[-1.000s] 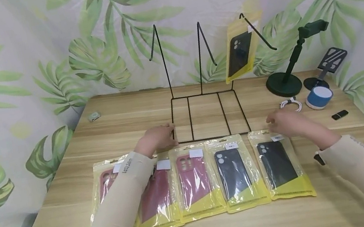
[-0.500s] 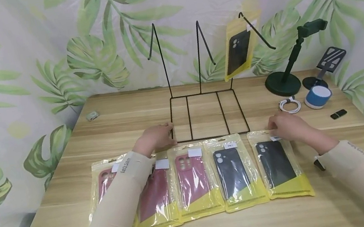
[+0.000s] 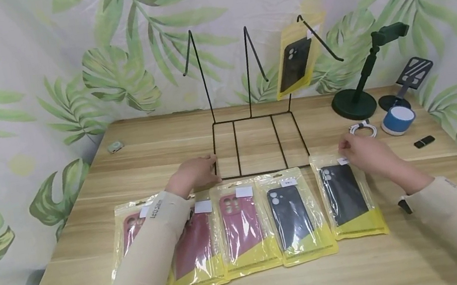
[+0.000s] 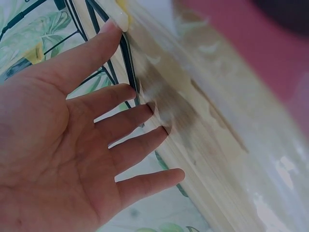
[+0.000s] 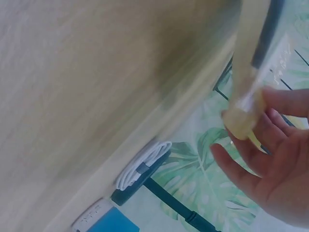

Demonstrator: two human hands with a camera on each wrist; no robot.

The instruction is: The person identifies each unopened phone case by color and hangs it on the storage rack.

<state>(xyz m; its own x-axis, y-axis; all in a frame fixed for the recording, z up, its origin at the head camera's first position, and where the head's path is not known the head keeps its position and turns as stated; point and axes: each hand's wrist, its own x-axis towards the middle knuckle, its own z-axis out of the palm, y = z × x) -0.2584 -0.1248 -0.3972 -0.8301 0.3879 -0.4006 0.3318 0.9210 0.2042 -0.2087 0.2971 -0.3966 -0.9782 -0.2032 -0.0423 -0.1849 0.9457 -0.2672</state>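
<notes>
My right hand [image 3: 366,155] pinches the top right corner of a clear-and-yellow bag with a black phone case [image 3: 344,193] in it. In the right wrist view, thumb and fingers close on the bag's corner [image 5: 241,118], while the little finger stays apart. My left hand [image 3: 195,175] lies at the left front corner of a black wire display rack [image 3: 237,151]. Its fingers are straight in the left wrist view, with thumb and fingertips at the rack's wire [image 4: 128,63]. Another bagged black phone case [image 3: 296,62] hangs on the rack's right hook.
Left of the right hand's bag lie a bagged dark phone case [image 3: 291,215] and several bagged pink ones [image 3: 242,221], partly under the left forearm. At right stand a green phone stand [image 3: 355,104], a smaller stand [image 3: 395,102], a blue speaker [image 3: 398,120] and a white cable [image 3: 363,129].
The right hand's bag has shifted up the table toward the rack, its top edge rising over the rack's front right corner. The left hand keeps its place at the rack.
</notes>
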